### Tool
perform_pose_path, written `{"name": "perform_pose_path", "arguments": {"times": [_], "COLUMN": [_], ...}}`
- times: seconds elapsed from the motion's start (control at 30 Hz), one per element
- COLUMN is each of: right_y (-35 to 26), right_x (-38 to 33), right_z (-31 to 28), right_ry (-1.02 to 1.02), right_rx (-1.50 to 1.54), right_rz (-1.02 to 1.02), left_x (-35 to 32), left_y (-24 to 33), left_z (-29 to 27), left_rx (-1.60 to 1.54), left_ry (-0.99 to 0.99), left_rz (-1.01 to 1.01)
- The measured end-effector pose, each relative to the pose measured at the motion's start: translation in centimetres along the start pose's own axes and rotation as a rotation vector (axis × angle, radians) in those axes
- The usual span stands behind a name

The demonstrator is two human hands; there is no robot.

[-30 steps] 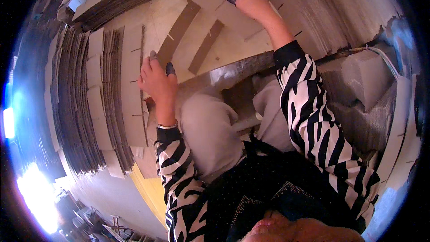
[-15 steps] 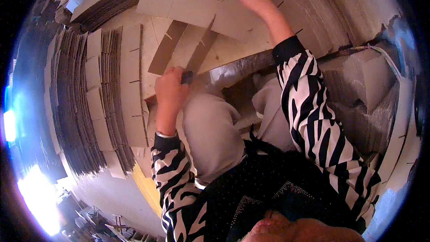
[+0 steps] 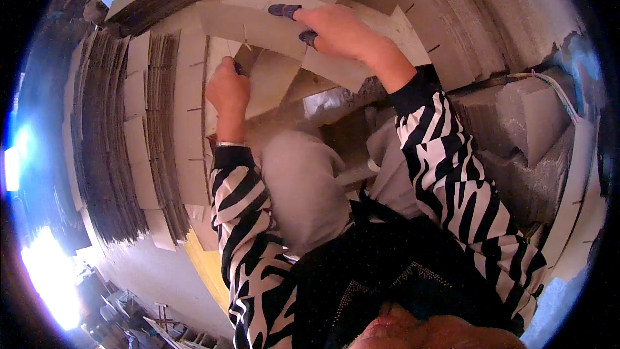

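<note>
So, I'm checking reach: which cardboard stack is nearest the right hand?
The upper right stack, beside the right hand; the left stacks and lower right pile are farther.

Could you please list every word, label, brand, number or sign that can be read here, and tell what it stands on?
There are none that I can read.
The cardboard strip and the left stack of cardboard show only slits and edges, no print.
The clutter at lower left is too small and blurred to tell.
</note>
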State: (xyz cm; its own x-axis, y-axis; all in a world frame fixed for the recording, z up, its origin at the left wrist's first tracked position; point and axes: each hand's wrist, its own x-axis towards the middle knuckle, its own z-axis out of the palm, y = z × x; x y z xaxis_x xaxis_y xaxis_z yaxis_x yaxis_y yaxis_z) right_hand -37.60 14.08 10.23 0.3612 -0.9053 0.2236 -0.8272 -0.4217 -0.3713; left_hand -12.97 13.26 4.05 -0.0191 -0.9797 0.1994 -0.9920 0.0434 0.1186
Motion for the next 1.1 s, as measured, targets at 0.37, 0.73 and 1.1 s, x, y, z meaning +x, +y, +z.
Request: {"name": "perform_pose_path", "arguments": {"times": [0.37, 0.73, 1.1], "right_y": [-2.2, -1.1, 7.6], "right_x": [-0.8, -2.7, -2.1], "right_z": [2.0, 4.7, 3.0], "right_ry": [-0.13, -0.093, 0.365], "right_rx": [-0.046, 0.022, -0.336], "right_rz": [-0.006, 0.062, 0.127], "left_x": [-4.2, -3.8, 1.5], "left_y": [3.4, 5.1, 2.1], "left_z": [-3.3, -3.6, 0.7], "left_rx": [-0.233, -0.242, -0.132], "left_ry": [0.003, -0.145, 0.125], "left_rz": [0.319, 0.257, 0.531]}}
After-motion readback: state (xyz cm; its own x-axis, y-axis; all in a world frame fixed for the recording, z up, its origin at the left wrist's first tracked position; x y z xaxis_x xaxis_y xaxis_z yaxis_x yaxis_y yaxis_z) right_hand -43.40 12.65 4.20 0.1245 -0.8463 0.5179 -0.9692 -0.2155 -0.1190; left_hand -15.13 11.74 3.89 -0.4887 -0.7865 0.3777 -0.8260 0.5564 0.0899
